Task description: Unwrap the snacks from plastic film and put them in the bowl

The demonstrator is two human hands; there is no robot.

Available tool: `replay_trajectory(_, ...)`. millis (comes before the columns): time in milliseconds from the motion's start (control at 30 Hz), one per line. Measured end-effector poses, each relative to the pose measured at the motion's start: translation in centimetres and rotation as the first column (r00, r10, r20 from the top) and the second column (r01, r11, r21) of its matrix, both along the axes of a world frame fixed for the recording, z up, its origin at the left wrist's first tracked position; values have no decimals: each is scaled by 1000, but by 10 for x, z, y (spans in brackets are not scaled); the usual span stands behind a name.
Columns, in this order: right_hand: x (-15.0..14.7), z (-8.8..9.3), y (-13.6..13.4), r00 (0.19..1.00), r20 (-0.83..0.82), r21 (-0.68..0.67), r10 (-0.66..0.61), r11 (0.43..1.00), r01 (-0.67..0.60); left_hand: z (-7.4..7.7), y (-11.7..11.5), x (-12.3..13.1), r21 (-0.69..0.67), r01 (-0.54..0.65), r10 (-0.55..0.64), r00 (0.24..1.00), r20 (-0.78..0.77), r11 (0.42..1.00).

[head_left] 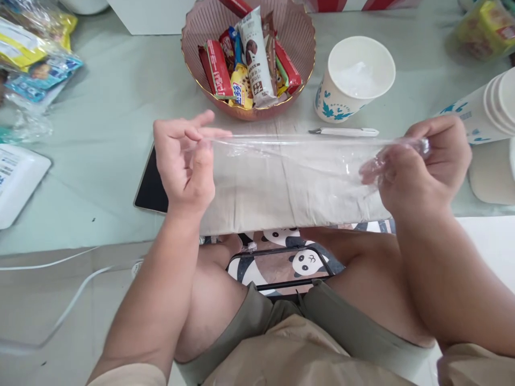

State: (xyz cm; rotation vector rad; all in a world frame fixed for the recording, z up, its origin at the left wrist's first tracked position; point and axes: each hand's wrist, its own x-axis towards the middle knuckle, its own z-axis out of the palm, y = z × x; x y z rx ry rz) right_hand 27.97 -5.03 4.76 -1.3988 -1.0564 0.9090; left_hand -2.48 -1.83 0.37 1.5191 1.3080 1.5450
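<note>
A clear plastic bag (293, 171) is stretched flat between my two hands above the table's front edge. My left hand (185, 161) pinches its left end between thumb and fingers. My right hand (422, 166) is closed on the bunched right end. Behind the bag stands a pink ribbed bowl (300, 29) filled with several wrapped snacks (253, 56), and to its right a white paper cup (354, 80) with blue leaf print. A white pen-like utility knife (346, 131) lies just behind the bag.
A dark phone (151, 187) lies by my left hand. Snack packets (36, 59) sit at the far left, a white device (16, 179) below them. Stacked paper cups (491, 110) lie at the right edge. White cables (68, 300) run across the floor.
</note>
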Motion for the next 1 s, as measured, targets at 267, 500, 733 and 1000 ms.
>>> replay_trajectory(267, -9, -6, 22, 987, -148, -240, -63, 970, 26, -8, 16, 5, -493, 186, -21, 947, 322, 850)
replay_trajectory(500, 0, -15, 32, 964, -205, -356, -168, 931, 86, -5, 21, 0, -527, 354, -146, 907, 395, 773)
replay_trajectory(733, 1, -17, 20, 966, -242, -441, 87, 878, -189, -8, 22, -2, -554, 311, -156, 938, 309, 772)
replay_trajectory(1000, 4, -16, 21, 991, -9, -475, 137, 871, -125, -6, 23, -3, -577, 247, -103, 957, 271, 779)
